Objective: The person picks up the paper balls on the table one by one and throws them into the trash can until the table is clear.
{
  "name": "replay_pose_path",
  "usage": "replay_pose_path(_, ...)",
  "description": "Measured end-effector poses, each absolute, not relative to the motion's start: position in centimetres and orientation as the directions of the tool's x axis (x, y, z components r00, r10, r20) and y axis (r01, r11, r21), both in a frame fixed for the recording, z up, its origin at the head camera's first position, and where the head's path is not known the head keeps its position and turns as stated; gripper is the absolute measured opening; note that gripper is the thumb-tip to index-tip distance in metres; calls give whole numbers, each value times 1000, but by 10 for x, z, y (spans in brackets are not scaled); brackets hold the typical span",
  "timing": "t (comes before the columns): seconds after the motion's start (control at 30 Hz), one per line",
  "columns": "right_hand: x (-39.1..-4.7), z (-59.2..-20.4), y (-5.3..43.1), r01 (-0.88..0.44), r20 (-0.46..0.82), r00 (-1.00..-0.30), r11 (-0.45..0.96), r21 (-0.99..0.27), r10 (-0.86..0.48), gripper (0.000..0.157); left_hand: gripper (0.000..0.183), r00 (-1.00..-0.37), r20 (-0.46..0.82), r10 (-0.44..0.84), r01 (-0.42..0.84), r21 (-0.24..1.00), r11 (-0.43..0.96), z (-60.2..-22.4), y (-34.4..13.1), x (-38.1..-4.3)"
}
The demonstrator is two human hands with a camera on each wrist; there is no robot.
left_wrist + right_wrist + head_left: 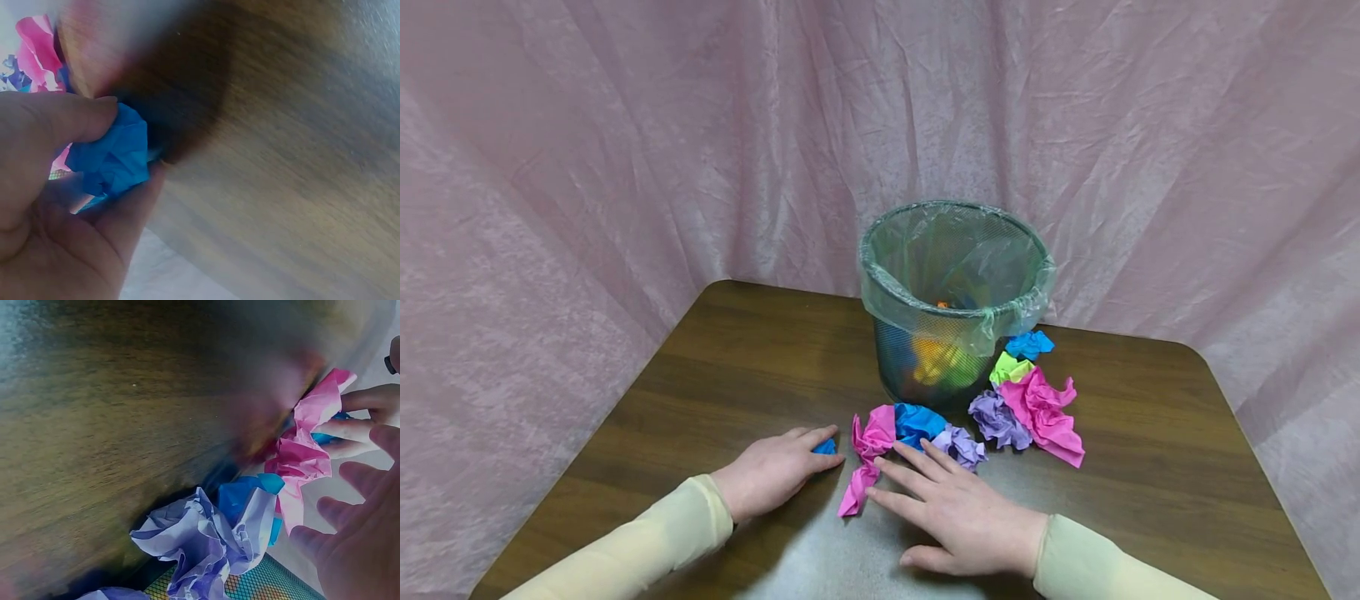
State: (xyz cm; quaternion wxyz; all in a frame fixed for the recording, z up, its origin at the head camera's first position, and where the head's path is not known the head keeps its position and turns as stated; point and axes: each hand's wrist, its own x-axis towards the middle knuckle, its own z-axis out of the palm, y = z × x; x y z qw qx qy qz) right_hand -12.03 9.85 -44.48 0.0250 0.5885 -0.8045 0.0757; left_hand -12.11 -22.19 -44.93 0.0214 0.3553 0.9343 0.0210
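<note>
My left hand (775, 468) holds a small crumpled blue paper (111, 153) between thumb and fingers, close over the table left of the other papers. Spread and nearly straight, the fingers of my right hand (958, 512) reach toward a row of crumpled papers. In that row a pink paper (874, 433) lies nearest the left hand, with a twisted tail toward me. Beside it sit a larger blue paper (917, 423) and a light purple paper (194, 540), both partly covered by the right fingers in the head view.
A mesh wastebasket (887, 350) with a clear green liner stands behind the papers, orange and yellow-green pieces inside. To its right lie another purple paper (998, 419), a magenta paper (1047, 412), a lime paper (1011, 368) and a blue one (1030, 344). Pink curtain (625, 150) surrounds the wooden table (760, 350).
</note>
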Motion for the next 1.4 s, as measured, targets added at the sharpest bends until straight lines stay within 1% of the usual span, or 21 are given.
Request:
replay_pose_path(0.23, -123, -449, 94, -945, 109, -318, 307, -110, -942, 78, 33, -716, 66, 695, 697, 25, 717, -455, -224, -123)
replay_pose_path(0.37, -123, -451, 93, -943, 85, -321, 311, -115, -943, 79, 29, -703, 141, 697, 707, 30, 706, -459, -225, -124)
replay_pose_path(0.47, -122, -452, 92, -945, 90, -320, 310, -105, -943, 80, 27, -700, 180, 691, 707, 39, 706, -460, -226, -125)
replay_pose_path(0.67, -121, -450, 90, -947, 105, -315, 306, -95, -943, 80, 26, -707, 179, 684, 700, 36, 713, -459, -227, -125)
replay_pose_path(0.9, -120, -442, 91, -945, 111, -318, 306, -116, -941, 81, 21, -723, 164, 671, 688, 78, 722, -455, -231, -127)
replay_pose_path(1.03, -121, -436, 93, -945, 130, -320, 307, -111, -938, 82, 20, -723, 191, 664, 687, 95, 720, -446, -234, -131)
replay_pose_path(1.3, -124, -414, 100, -946, 194, -322, 321, -34, -927, 82, 37, -725, 235, 647, 682, 115, 722, -407, -242, -144)
replay_pose_path(1.4, -126, -401, 103, -947, 218, -315, 321, -7, -924, 80, 38, -732, 249, 634, 673, 123, 729, -388, -244, -150)
